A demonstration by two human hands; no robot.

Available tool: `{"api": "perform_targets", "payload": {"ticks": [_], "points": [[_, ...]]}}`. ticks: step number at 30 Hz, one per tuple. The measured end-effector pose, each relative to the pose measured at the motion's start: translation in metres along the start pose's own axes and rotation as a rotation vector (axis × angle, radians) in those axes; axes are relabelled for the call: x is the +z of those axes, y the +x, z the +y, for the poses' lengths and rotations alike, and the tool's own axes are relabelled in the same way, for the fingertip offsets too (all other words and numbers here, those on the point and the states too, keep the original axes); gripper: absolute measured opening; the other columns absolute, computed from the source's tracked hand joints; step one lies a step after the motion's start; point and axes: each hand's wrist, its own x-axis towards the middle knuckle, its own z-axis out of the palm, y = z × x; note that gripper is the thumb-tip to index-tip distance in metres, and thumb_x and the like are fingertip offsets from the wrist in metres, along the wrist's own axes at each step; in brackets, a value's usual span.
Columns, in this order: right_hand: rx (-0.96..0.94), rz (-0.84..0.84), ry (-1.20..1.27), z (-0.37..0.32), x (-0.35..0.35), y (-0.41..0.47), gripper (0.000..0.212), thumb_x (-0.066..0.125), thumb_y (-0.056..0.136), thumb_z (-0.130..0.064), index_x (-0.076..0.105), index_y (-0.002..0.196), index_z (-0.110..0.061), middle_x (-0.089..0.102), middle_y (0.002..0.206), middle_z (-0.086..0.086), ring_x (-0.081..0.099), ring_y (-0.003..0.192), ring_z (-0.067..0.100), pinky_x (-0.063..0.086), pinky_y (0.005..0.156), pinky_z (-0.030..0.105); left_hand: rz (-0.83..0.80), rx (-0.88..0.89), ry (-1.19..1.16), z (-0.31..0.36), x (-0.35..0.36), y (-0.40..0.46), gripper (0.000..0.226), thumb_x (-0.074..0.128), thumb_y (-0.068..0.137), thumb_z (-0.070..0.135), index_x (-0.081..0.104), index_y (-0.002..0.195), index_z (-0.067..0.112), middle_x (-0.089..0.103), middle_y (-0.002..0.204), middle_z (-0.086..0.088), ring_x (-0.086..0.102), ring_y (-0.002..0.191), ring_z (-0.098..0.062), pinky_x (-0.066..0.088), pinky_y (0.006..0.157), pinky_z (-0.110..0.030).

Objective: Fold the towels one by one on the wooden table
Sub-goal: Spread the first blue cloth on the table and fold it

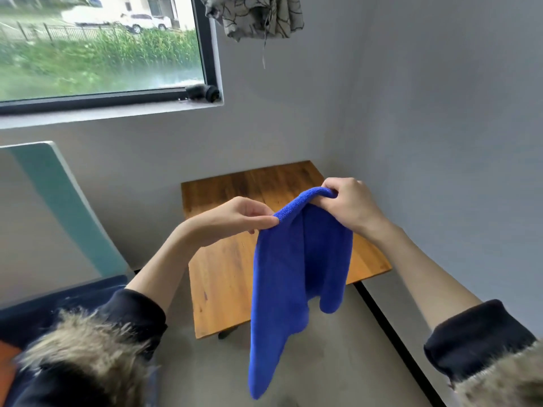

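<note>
A blue towel point(293, 274) hangs in the air in front of me, above the near part of the wooden table point(223, 274). My left hand point(244, 217) pinches its top edge at the left between thumb and fingers. My right hand point(346, 204) grips the top edge at the right, with fingers curled over the hem. The cloth droops in loose folds, and its lowest corner reaches below the table's front edge. No other towel shows on the table.
The small table stands in a room corner, with grey walls behind it and to its right. A window point(100, 48) is up left, a patterned cloth point(255, 16) hangs at the top, and a teal-edged panel point(61, 201) leans at the left. Grey floor lies below.
</note>
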Motion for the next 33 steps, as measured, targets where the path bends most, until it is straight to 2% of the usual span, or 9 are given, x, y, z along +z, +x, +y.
{"api": "perform_targets", "payload": {"ticks": [6,10,14,19,22,25,27,30,33], "points": [[0.055,-0.109,0.112,0.019,-0.001,0.054,0.046,0.072,0.071,-0.05,0.045,0.053,-0.017,0.043,0.045,-0.012,0.038,0.046,0.005,0.029,0.043,0.015,0.209,0.018,-0.159,-0.012,-0.022,0.051,0.017,0.068,0.081,0.012,0.054,0.072,0.017,0.056,0.067,0.005,0.05,0.063,-0.007,0.039,0.058,-0.015],[0.086,-0.331,0.15,0.032,-0.008,0.076,0.026,0.074,0.074,-0.039,0.058,0.067,-0.019,0.061,0.067,-0.006,0.054,0.061,0.006,0.041,0.058,0.02,0.277,-0.008,0.195,-0.027,-0.037,0.072,0.019,0.073,0.078,0.023,0.055,0.073,0.025,0.061,0.065,0.01,0.051,0.058,-0.002,0.041,0.056,-0.016],[0.105,-0.51,0.28,0.037,-0.009,0.088,0.013,0.068,0.082,-0.032,0.066,0.078,-0.02,0.067,0.078,-0.007,0.061,0.07,0.003,0.046,0.06,0.011,0.294,-0.087,0.451,-0.043,-0.05,0.08,0.025,0.073,0.078,0.034,0.051,0.067,0.033,0.054,0.065,0.013,0.046,0.059,-0.003,0.036,0.056,-0.016],[0.037,-0.27,0.161,0.032,0.003,0.109,0.013,0.065,0.084,-0.016,0.062,0.074,-0.024,0.064,0.079,-0.004,0.058,0.075,0.01,0.046,0.07,0.022,0.224,-0.114,0.359,-0.051,-0.061,0.088,0.034,0.067,0.081,0.042,0.052,0.064,0.017,0.043,0.055,0.012,0.037,0.054,-0.005,0.033,0.055,-0.023],[0.0,-0.064,0.15,0.026,0.011,0.119,0.013,0.064,0.085,-0.016,0.06,0.074,-0.023,0.06,0.073,-0.012,0.054,0.069,0.004,0.04,0.062,0.011,0.17,-0.114,0.028,-0.048,-0.071,0.083,0.034,0.053,0.091,0.04,0.06,0.07,0.014,0.055,0.063,0.009,0.052,0.061,-0.005,0.046,0.057,-0.02],[-0.005,0.084,0.194,0.022,0.013,0.124,0.01,0.063,0.084,-0.013,0.062,0.077,-0.02,0.06,0.073,-0.016,0.055,0.068,-0.005,0.036,0.058,0.001,0.104,-0.077,0.021,-0.051,-0.078,0.079,0.02,0.052,0.095,0.024,0.062,0.08,0.014,0.063,0.064,0.006,0.058,0.061,-0.007,0.044,0.056,-0.018],[-0.017,0.096,0.208,0.019,0.013,0.125,0.013,0.064,0.084,-0.013,0.062,0.076,-0.023,0.061,0.074,-0.018,0.056,0.069,-0.01,0.037,0.06,0.0,0.143,-0.073,0.06,-0.054,-0.076,0.082,0.009,0.056,0.093,0.019,0.061,0.093,0.012,0.063,0.067,0.002,0.062,0.06,-0.012,0.043,0.055,-0.02],[-0.06,0.034,0.199,0.012,0.017,0.124,0.022,0.065,0.082,-0.013,0.061,0.07,-0.031,0.062,0.072,-0.018,0.056,0.068,-0.012,0.037,0.062,0.001,0.321,-0.033,0.116,-0.057,-0.061,0.092,0.014,0.062,0.088,0.024,0.062,0.099,0.014,0.063,0.078,0.001,0.062,0.068,-0.013,0.047,0.062,-0.023],[-0.096,0.027,0.157,0.003,0.025,0.123,0.021,0.065,0.082,-0.014,0.06,0.07,-0.031,0.062,0.069,-0.018,0.057,0.068,-0.005,0.039,0.064,0.006,0.416,0.016,0.148,-0.053,-0.035,0.104,0.02,0.068,0.081,0.037,0.062,0.095,0.024,0.065,0.084,0.01,0.06,0.073,-0.001,0.047,0.065,-0.011]]}}
